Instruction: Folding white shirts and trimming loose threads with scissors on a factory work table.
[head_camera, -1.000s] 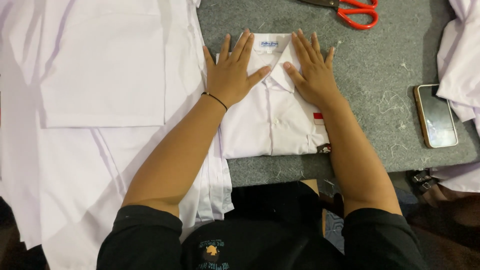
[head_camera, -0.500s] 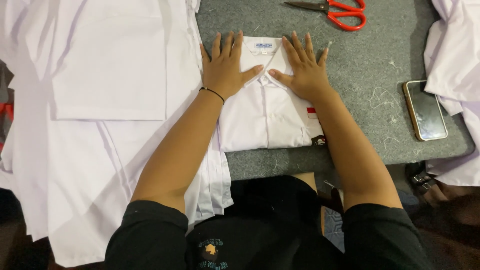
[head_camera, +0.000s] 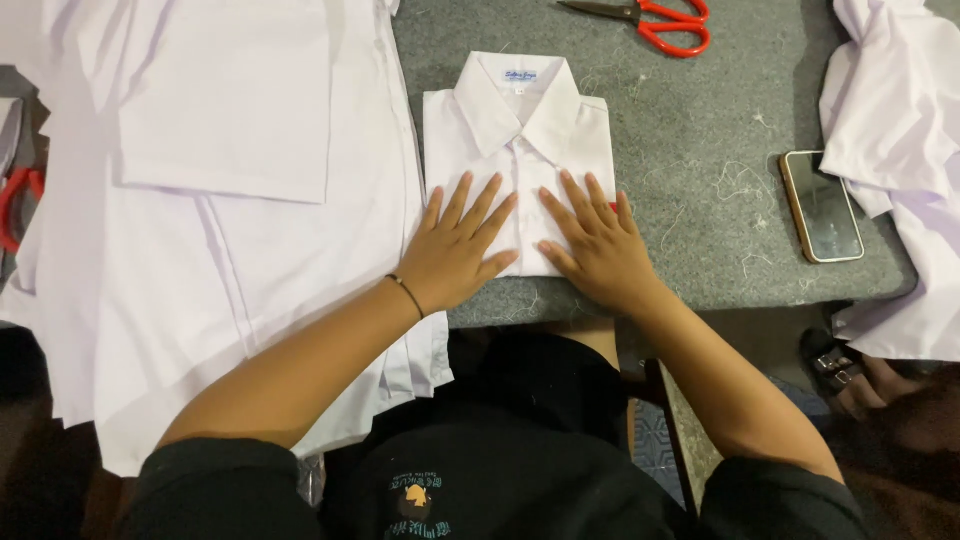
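A folded white collared shirt (head_camera: 520, 130) lies on the grey table (head_camera: 690, 170), collar away from me. My left hand (head_camera: 455, 250) presses flat on its lower left part, fingers spread, a thin black band on the wrist. My right hand (head_camera: 595, 245) lies flat on its lower right part near the table's front edge, fingers spread. Neither hand grips anything.
A pile of unfolded white shirts (head_camera: 200, 180) covers the left of the table and hangs over the front. Red-handled scissors (head_camera: 660, 22) lie at the far edge. A phone (head_camera: 820, 205) rests on the right beside more white cloth (head_camera: 895, 150). Loose threads dot the table.
Both hands have slid from the shirt's collar end down toward me to its lower edge, still flat on it. The collar is now uncovered.
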